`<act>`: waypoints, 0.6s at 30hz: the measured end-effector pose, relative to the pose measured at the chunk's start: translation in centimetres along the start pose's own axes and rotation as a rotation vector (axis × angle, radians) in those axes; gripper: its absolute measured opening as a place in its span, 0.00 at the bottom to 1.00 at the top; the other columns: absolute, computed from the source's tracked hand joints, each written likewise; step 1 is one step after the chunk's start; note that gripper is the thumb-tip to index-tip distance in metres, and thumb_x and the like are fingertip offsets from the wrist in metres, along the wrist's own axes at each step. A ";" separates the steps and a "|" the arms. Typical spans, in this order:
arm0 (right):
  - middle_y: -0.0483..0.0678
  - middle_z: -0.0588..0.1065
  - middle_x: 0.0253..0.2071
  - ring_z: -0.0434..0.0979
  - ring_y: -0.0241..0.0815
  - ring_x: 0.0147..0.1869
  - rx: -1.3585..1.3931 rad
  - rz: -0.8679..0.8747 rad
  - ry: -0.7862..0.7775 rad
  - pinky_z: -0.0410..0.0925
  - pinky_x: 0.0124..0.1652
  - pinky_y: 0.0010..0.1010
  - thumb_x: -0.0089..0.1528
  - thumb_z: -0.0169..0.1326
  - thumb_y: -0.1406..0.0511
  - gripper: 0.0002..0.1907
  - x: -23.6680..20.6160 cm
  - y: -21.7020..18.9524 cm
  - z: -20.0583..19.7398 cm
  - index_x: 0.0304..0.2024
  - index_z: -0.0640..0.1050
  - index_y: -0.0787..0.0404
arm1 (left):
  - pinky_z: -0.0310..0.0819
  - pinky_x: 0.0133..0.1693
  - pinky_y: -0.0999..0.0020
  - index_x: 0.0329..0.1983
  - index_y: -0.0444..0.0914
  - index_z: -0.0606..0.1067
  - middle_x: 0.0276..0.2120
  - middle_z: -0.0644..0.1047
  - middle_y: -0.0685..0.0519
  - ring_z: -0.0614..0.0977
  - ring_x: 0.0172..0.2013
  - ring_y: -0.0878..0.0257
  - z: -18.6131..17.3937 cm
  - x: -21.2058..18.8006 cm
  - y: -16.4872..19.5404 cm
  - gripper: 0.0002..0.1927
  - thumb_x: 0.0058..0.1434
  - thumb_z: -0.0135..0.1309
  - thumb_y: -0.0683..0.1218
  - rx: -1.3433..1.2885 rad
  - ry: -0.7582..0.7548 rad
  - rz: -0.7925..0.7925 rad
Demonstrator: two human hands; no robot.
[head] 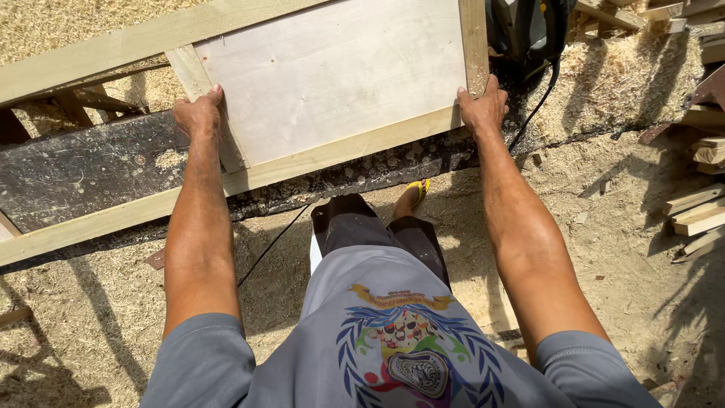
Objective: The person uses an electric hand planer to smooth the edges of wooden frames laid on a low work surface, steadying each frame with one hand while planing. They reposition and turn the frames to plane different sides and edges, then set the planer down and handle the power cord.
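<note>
Plywood panel (332,72) framed with pale wooden battens fills the upper middle of the frame, lying tilted across a dark, sawdust-strewn worktop (83,170). My left hand (198,113) clasps its upright batten at upper left and my right hand (482,106) grips the lower right corner. Offcut wood pieces (698,211) lie at the right edge, and a black cable (538,106) trails beside my right wrist.

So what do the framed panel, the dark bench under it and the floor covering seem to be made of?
Framed panel: pale sheet, probably plywood, faint grain, unpainted, edged with raw light softwood strips; left hand and right hand hold it. Bench: dark, stained, speckled surface, material unclear. Ground: sawdust and shavings, tan and loose.
</note>
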State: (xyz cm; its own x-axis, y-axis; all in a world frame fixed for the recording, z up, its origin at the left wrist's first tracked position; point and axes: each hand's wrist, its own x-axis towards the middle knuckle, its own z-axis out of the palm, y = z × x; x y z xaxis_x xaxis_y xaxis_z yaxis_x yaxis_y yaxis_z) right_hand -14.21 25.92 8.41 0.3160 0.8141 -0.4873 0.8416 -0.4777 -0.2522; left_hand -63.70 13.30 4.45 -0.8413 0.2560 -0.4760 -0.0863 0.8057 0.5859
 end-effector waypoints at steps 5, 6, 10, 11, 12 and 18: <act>0.58 0.60 0.67 0.62 0.62 0.68 -0.041 0.006 -0.050 0.62 0.63 0.52 0.59 0.62 0.49 0.48 0.4 -0.3 -0.1 0.75 0.54 0.51 | 0.82 0.48 0.59 0.49 0.32 0.73 0.49 0.73 0.42 0.81 0.45 0.54 2.4 -0.2 -0.3 0.30 0.48 0.73 0.49 0.012 0.060 -0.044; 0.57 0.61 0.67 0.62 0.61 0.68 -0.035 0.024 -0.080 0.62 0.63 0.52 0.60 0.61 0.50 0.48 0.4 -0.2 -0.1 0.76 0.54 0.50 | 0.84 0.47 0.59 0.51 0.32 0.71 0.53 0.69 0.42 0.80 0.47 0.54 2.4 -0.3 -0.3 0.30 0.48 0.70 0.47 -0.026 0.071 -0.066; 0.58 0.62 0.67 0.64 0.56 0.70 0.005 -0.040 -0.143 0.60 0.67 0.50 0.63 0.60 0.49 0.44 0.6 0.1 -0.3 0.77 0.56 0.50 | 0.70 0.57 0.51 0.50 0.33 0.72 0.60 0.59 0.41 0.66 0.60 0.49 1.8 -0.9 0.4 0.26 0.53 0.70 0.47 0.214 0.147 0.272; 0.57 0.63 0.67 0.64 0.56 0.70 -0.005 -0.060 -0.146 0.60 0.67 0.49 0.63 0.60 0.50 0.44 0.7 0.2 -0.5 0.76 0.57 0.50 | 0.67 0.60 0.50 0.54 0.33 0.71 0.60 0.60 0.42 0.65 0.61 0.49 2.3 -1.7 1.0 0.28 0.56 0.70 0.47 0.176 0.125 0.323; 0.57 0.63 0.67 0.65 0.55 0.70 -0.016 -0.078 -0.153 0.60 0.67 0.49 0.62 0.60 0.51 0.44 0.8 0.4 -0.7 0.76 0.57 0.51 | 0.64 0.64 0.49 0.57 0.33 0.69 0.60 0.61 0.42 0.65 0.63 0.50 3.0 -2.9 1.5 0.29 0.58 0.70 0.48 0.143 0.103 0.373; 0.55 0.65 0.58 0.70 0.51 0.62 0.076 -0.226 0.162 0.66 0.63 0.45 0.68 0.57 0.61 0.24 3.7 2.9 -3.9 0.63 0.68 0.59 | 0.55 0.69 0.41 0.70 0.36 0.61 0.69 0.53 0.35 0.52 0.71 0.39 14.0 -18.4 1.7 0.41 0.59 0.66 0.52 0.332 -0.399 0.703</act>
State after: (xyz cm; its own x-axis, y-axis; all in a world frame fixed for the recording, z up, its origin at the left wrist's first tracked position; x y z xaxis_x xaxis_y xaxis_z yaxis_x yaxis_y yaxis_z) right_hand -8.86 28.79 9.16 0.1951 0.9421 -0.2727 0.8655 -0.2962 -0.4039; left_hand -40.86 17.47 5.06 -0.3860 0.8700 -0.3067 0.5946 0.4889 0.6383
